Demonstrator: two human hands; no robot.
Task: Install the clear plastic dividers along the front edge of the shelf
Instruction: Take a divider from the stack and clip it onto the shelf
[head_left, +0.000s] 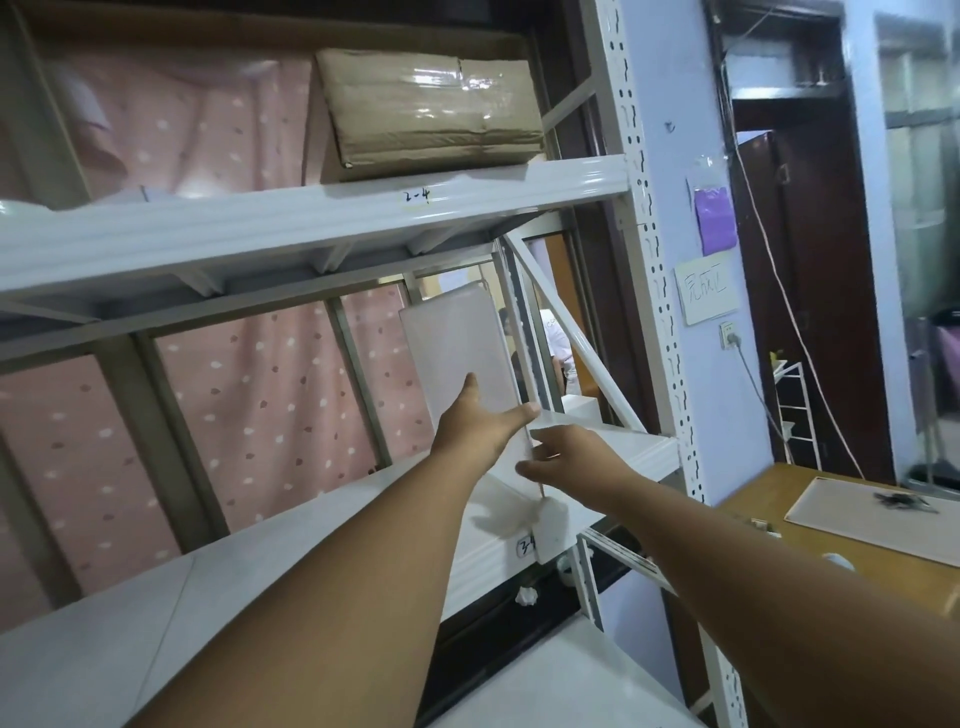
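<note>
A frosted clear plastic divider (457, 343) stands upright on the white shelf (332, 525), running from front to back near the shelf's right end. My left hand (478, 421) presses flat against its left face, with the thumb reaching past its front edge. At the lower front edge of the divider, my right hand (566, 457) has its fingers against the plastic. A white clip (553, 535) sits on the shelf's front lip just below the divider.
The white shelf above (311, 223) carries a taped cardboard box (426, 109). A perforated white upright (654, 291) and a diagonal brace (576, 338) stand close on the right. Pink dotted fabric (249, 405) hangs behind. A wooden desk (852, 540) lies at right.
</note>
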